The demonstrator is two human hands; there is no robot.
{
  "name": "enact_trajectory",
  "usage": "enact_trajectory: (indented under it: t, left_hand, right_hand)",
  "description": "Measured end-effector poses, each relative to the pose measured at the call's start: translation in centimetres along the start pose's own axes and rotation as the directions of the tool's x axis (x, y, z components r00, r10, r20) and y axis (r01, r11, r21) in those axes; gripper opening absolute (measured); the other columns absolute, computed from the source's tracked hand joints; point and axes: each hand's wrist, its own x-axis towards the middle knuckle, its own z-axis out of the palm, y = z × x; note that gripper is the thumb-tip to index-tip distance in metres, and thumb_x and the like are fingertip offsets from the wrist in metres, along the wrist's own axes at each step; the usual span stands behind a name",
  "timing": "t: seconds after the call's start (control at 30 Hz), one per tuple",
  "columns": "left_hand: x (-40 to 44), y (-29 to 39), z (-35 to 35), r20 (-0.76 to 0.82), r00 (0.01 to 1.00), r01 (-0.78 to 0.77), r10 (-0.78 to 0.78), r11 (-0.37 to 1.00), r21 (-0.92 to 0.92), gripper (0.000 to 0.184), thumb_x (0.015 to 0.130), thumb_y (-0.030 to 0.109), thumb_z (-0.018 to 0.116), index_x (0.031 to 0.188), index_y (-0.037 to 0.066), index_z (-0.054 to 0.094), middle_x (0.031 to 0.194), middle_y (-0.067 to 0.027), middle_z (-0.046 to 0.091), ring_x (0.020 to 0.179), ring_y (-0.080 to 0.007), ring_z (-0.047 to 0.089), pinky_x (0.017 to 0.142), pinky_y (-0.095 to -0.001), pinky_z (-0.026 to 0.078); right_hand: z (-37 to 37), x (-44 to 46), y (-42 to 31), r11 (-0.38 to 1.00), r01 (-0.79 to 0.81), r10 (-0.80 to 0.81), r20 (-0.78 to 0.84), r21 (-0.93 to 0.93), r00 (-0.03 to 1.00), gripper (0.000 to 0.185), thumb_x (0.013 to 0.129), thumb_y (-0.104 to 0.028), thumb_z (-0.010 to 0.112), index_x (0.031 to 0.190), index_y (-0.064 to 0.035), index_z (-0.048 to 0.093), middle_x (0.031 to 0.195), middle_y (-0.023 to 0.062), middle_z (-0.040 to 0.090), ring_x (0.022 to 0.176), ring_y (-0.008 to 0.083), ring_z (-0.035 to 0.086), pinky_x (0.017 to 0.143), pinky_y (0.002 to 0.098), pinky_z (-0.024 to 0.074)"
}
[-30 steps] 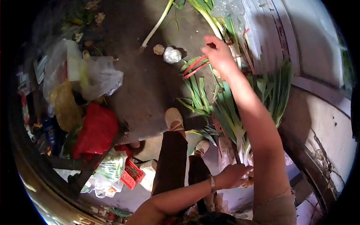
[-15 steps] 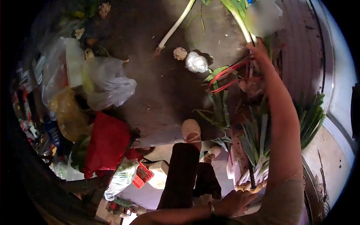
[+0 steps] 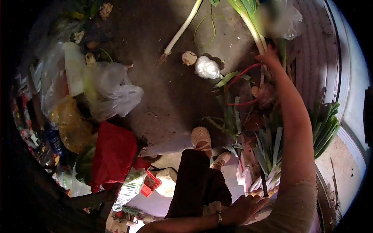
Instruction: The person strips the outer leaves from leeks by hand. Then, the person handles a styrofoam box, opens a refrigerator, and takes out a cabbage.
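My right hand (image 3: 269, 57) reaches far forward, its fingers closed around the white stalk of a leek (image 3: 251, 31). Below that hand a thin red strap (image 3: 248, 70) loops beside a brownish, rounded thing (image 3: 266, 95) too dim to name. My left hand (image 3: 245, 209), with a band at its wrist, is low in the view with fingers stretched out. It is close to the lower end of a dark narrow rod (image 3: 264, 184) and the white ends of bundled leeks (image 3: 272, 176). Another leek (image 3: 182, 29) lies on the dark surface.
A foil-like shiny ball (image 3: 207, 67) and a pale round clump (image 3: 189, 58) lie mid-surface. Plastic bags (image 3: 116, 95) and a red bag (image 3: 114, 151) crowd the left. Below are a red basket (image 3: 150, 184) and my shoe (image 3: 201, 136). A metal-edged wall stands right.
The view has shifted slightly, moving most things a little down. The red strap's loop now hangs wider and lower. My right hand stays on the leek; my left hand barely moves.
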Motion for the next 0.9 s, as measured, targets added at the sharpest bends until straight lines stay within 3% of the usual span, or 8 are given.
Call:
enact_trajectory:
  t: [0.2,0.27,0.4,0.47,0.53,0.67,0.8,0.9]
  left_hand:
    - [0.0,0.0,0.1,-0.012,0.999,0.036,-0.035,0.997,0.062,0.076,0.074,0.016,0.07,0.139,0.003,0.032,0.122,-0.0235,0.047,0.1,-0.0365,0.055,0.077,-0.0425,0.048]
    - [-0.1,-0.1,0.2,-0.106,0.994,-0.001,0.014,0.992,0.124,0.077,0.074,0.017,0.071,0.139,0.003,0.031,0.125,-0.0248,0.045,0.101,-0.0365,0.054,0.077,-0.0425,0.047]
    - [-0.2,-0.9,2.5,-0.1,0.993,0.078,-0.06,0.981,0.18,0.078,0.074,0.019,0.071,0.139,0.002,0.031,0.129,-0.0261,0.041,0.105,-0.0366,0.052,0.077,-0.0433,0.047]
    - [-0.3,-1.6,4.0,-0.133,0.989,0.098,-0.071,0.973,0.209,0.079,0.074,0.019,0.071,0.139,0.002,0.031,0.13,-0.0261,0.04,0.106,-0.0366,0.051,0.077,-0.0433,0.047]
    - [-0.1,-1.7,3.6,-0.192,0.981,0.015,0.005,0.994,0.104,0.071,0.075,0.016,0.069,0.136,0.002,0.035,0.126,-0.0251,0.044,0.103,-0.0369,0.052,0.077,-0.0441,0.047]
    - [1.2,-0.7,0.9,-0.076,0.988,0.134,-0.131,0.99,0.036,0.061,0.077,0.013,0.065,0.132,0.003,0.04,0.117,-0.0237,0.052,0.097,-0.0381,0.055,0.077,-0.0442,0.047]
    - [1.8,-0.1,-0.8,-0.62,0.775,0.098,-0.125,0.992,-0.077,0.036,0.083,0.004,0.054,0.119,0.004,0.053,0.105,-0.0183,0.06,0.092,-0.037,0.059,0.081,-0.0426,0.048]
    - [1.0,1.8,-2.7,-0.688,0.67,0.06,-0.278,0.945,-0.323,0.024,0.09,0.0,0.051,0.111,0.009,0.058,0.098,-0.007,0.063,0.082,-0.016,0.06,0.071,-0.0278,0.049]
  right_hand:
    - [4.4,-0.3,0.8,0.972,0.203,-0.23,-0.335,-0.115,0.914,0.091,0.061,-0.034,0.079,0.134,-0.0014,0.036,0.121,0.0223,0.054,0.108,0.0361,0.055,0.086,0.0428,0.0484]
    - [2.8,-2.2,-2.8,0.988,-0.078,0.065,-0.106,-0.13,0.992,0.073,0.065,-0.031,0.075,0.126,-0.0031,0.045,0.109,0.0177,0.061,0.096,0.0356,0.061,0.079,0.0439,0.0507]
    - [2.4,-1.7,-4.7,0.991,0.081,-0.1,-0.192,-0.102,0.976,0.049,0.069,-0.027,0.072,0.109,-0.0039,0.054,0.097,0.0136,0.065,0.086,0.0302,0.064,0.074,0.0436,0.0516]
    - [0.2,-1.5,-7.2,0.902,0.218,-0.229,-0.014,0.373,0.973,0.035,0.071,-0.025,0.072,0.095,-0.0045,0.057,0.086,0.0102,0.062,0.078,0.0238,0.063,0.066,0.039,0.0524]
    - [-3.1,-3.6,-10.8,0.482,0.096,-0.466,0.162,0.871,0.87,0.027,0.073,-0.023,0.069,0.089,-0.005,0.058,0.071,0.006,0.056,0.066,0.018,0.058,0.058,0.0329,0.0508]
    - [-9.1,-8.6,-16.5,0.41,-0.473,-0.308,0.606,0.78,0.733,0.024,0.073,-0.018,0.067,0.089,-0.0024,0.058,0.079,0.007,0.06,0.065,0.0157,0.058,0.054,0.0294,0.0489]
    - [-10.9,-14.0,-15.5,0.358,-0.406,-0.351,0.524,0.841,0.776,0.037,0.075,-0.018,0.065,0.105,0.0004,0.057,0.086,0.0092,0.062,0.074,0.0171,0.062,0.065,0.0281,0.0504]
    - [-13.6,-19.9,-13.5,0.386,-0.325,-0.498,0.492,0.863,0.714,0.046,0.078,-0.023,0.061,0.115,0.0033,0.056,0.102,0.0147,0.065,0.082,0.0197,0.063,0.072,0.03,0.051]
